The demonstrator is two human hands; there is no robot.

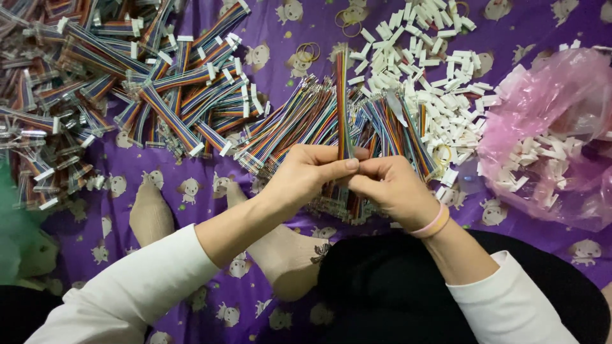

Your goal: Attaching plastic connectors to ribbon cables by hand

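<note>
Ribbon cable (343, 102), one flat rainbow-striped strip, stood upright between both hands above the middle of the purple cloth (268, 25). Left hand (306, 175) was closed around its lower part, thumb pressed flat across the front. Right hand (392, 188) was pinched shut at the cable's bottom end, fingertips meeting the left thumb; whether a connector sat under those fingers could not be told.

Judged step: working on the lower end of a single cable, likely seating a housing. The next move would call for a steady pinch and keeping the wire ends level.

Loose unfinished cables (299, 121) lay fanned just behind the hands. A pile of white plastic connector housings (433, 64) was spread toward the cloth's far right. Cables with white ends fitted (166, 95) were heaped at the far left corner.

Container: a pink plastic bag (554, 134) at the right edge, open and slumped, held more white housings. A few rubber bands (309, 50) lay near the far edge. Green material (13, 223) showed at the left edge; contents not discernible.
</note>
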